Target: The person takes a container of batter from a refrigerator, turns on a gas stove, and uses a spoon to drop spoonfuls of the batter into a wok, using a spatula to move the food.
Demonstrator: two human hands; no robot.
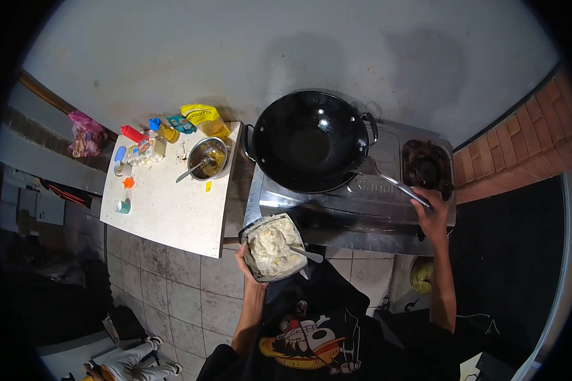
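My left hand (250, 273) grips the side of a square dark-rimmed bowl (260, 221) in front of my chest. Pale, thick batter with lumpy pieces (270, 249) fills it, and a spoon (308, 254) leans in it with its handle over the rim. The fingers of my right hand (431, 214) are closed around the handle of a metal spatula (391, 180). The spatula's slotted head lies at the right rim of a large black wok (305, 143). Inside, the wok has a shiny surface with a darker round patch at the bottom.
The wok stands on a steel gas stove (279, 200); a second burner (426, 166) is on the right. A white table (171, 216) at left bears a metal bowl (197, 152) with a spoon, a yellow pouch (204, 119), a red bottle (132, 133) and small containers. A brick ledge (521, 136) borders the right.
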